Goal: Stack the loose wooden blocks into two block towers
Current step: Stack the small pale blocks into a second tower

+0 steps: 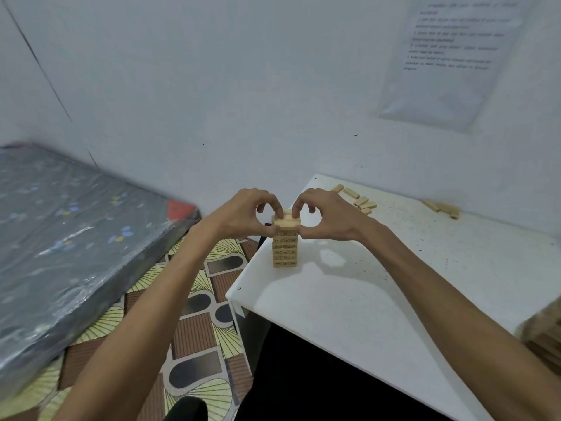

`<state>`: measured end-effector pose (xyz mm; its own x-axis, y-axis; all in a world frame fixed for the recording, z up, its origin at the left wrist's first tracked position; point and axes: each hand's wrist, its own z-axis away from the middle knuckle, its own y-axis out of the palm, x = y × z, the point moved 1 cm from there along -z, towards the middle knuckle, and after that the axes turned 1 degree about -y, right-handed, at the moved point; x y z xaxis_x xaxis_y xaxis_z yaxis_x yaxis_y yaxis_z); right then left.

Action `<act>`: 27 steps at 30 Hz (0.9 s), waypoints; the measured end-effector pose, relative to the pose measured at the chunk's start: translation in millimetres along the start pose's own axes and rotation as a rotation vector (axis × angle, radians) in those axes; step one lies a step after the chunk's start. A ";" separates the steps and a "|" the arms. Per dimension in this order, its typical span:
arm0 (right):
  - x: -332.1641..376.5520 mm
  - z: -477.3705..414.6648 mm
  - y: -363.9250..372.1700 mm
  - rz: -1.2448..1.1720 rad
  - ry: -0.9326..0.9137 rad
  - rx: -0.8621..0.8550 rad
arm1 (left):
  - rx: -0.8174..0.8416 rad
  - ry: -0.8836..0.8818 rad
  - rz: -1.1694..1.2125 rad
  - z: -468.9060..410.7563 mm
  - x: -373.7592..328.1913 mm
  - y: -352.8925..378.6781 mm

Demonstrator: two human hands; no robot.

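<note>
Where hands (pixel 252 215) pinch (both): tower top (pixel 286 220).

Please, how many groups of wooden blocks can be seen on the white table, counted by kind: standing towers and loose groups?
Standing pale wooden block towers: 2, one under both hands, one blurred at the right edge
Groups of loose pale wooden blocks lying flat: 2, one behind the hands, one by the wall
Total: 4

Two bare forearms, no sleeves, left grip (pixel 243 215), right grip (pixel 326 215)
</note>
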<state>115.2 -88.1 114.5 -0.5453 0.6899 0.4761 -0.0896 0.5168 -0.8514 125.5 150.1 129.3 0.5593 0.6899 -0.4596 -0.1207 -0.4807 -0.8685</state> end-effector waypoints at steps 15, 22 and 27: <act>-2.3 -5.4 8.0 0.004 -0.022 0.017 | -0.015 -0.014 -0.012 2.3 7.4 4.5; -3.6 -5.4 9.6 0.013 -0.011 0.022 | -0.005 -0.010 -0.008 3.3 8.6 6.9; -4.7 -5.1 10.1 0.027 -0.004 0.027 | -0.002 -0.009 -0.001 1.9 11.2 9.4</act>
<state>121.2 -83.5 104.8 -0.5515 0.7013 0.4517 -0.0974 0.4837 -0.8698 129.1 154.3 115.6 0.5523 0.6951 -0.4602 -0.1183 -0.4811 -0.8686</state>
